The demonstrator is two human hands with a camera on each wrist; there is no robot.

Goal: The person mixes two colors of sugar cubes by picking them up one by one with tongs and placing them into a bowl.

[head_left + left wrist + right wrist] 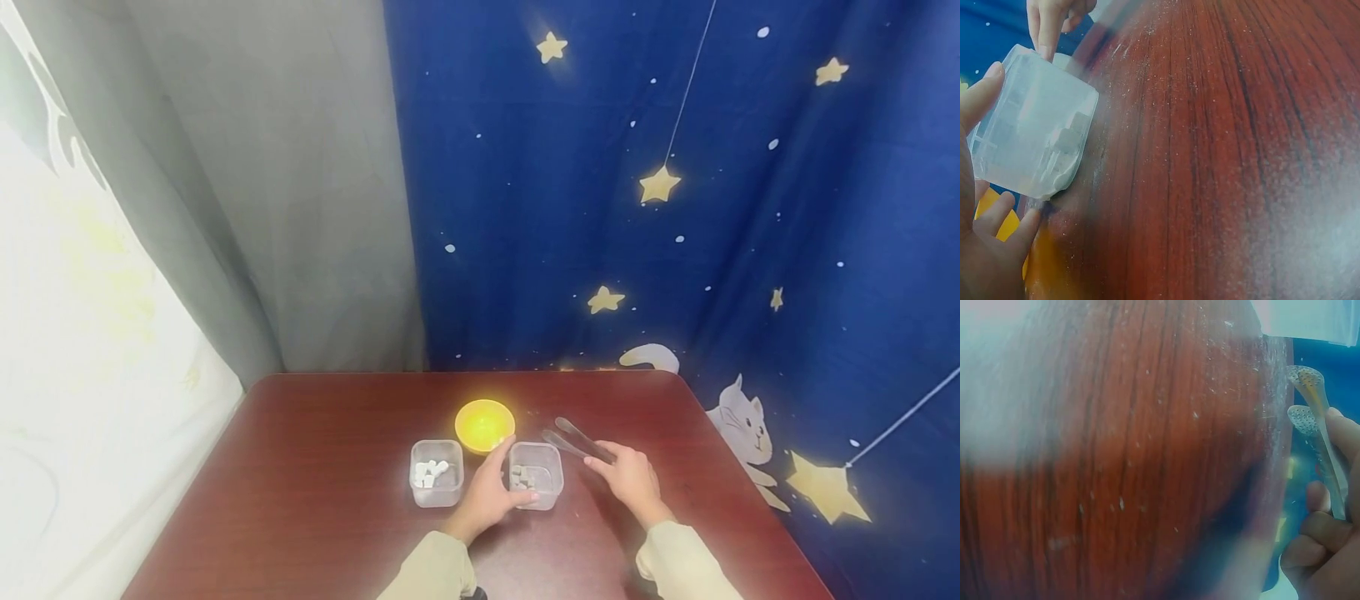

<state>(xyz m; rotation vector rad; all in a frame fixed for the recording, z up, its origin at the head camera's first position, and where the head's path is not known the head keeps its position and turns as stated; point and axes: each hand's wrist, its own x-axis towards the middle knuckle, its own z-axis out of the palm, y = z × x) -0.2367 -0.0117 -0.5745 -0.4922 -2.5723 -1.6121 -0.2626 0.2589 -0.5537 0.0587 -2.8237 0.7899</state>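
Left hand (487,493) grips a clear square plastic container (547,477) of greyish cubes (522,477), nearer the reddish-brown wooden desk's (337,475) right edge than its left, right hand (630,477) pinches translucent plastic tongs (563,444) alongside

Here's the red-brown table (322,450), pale flecks (1195,415) dotting its grain, a yellow bowl (483,423) sitting behind, left tub (437,497) and right tub (549,478) standing nearer, apart!

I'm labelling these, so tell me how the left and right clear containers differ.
The left container holds white pieces; the right container holds greyish pieces. The left hand holds the right container, while neither hand holds the left container. Both are see-through, open-topped and squarish.
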